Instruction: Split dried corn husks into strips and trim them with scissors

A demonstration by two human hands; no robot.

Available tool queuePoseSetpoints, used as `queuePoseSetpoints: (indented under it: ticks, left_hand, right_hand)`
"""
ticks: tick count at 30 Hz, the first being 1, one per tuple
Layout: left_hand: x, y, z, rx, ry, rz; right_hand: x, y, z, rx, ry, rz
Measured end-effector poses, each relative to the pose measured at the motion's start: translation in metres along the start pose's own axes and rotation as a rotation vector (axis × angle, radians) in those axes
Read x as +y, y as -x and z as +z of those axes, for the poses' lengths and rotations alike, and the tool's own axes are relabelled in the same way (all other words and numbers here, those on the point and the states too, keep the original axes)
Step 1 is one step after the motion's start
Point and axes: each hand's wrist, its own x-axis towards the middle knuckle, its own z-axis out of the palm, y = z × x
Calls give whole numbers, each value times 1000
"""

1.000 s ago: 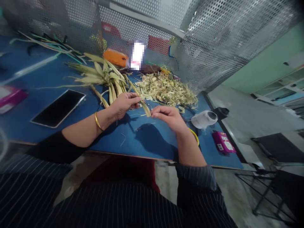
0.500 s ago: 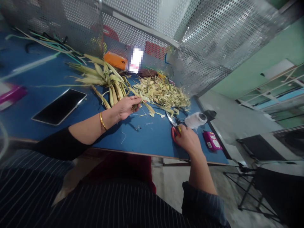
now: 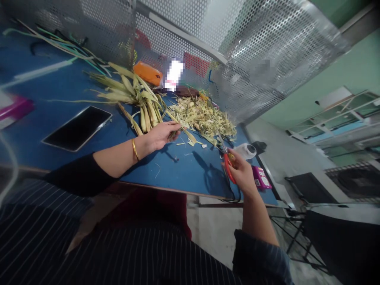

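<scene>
My left hand (image 3: 162, 135), with a gold bangle at the wrist, is closed in a pinch on a pale dried husk strip (image 3: 190, 136). The strip runs out past the fingertips, over the table. Just beyond that hand lies a bundle of long dried corn husks (image 3: 145, 113). Farther right is a heap of shredded husk scraps (image 3: 204, 116). My right hand (image 3: 242, 172) grips red-handled scissors (image 3: 228, 168) above the table's front right, with the blades pointing away toward the scraps. Behind this hand lies a white thread spool (image 3: 246, 151).
A tablet or large phone (image 3: 77, 128) lies on the blue table (image 3: 190, 178) at left. An orange packet (image 3: 147, 73) and a lit screen (image 3: 174, 74) stand before a perforated metal panel (image 3: 184, 35). Purple packets (image 3: 261, 178) lie at both sides. A black chair (image 3: 341, 233) stands right.
My right hand has lifted the scissors off the table, and their shadow now falls on the blue surface. My left hand keeps its pinch on the husk strip. The view has shifted slightly.
</scene>
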Motion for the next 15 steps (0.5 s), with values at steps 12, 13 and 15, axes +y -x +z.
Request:
queuePoseSetpoints:
  ticks: [12,13,15]
  left_hand:
    - [-4,0,1,27,-16,-2]
    - [-4,1,1,24,-26,-4]
    - [-7,0,1,20,-49,-11]
  right_hand:
    - [-56,-27,40,-355,-391,21]
    - [-60,-28,43,-354,-393,31]
    - [-65,-31,49,-348,-412,48]
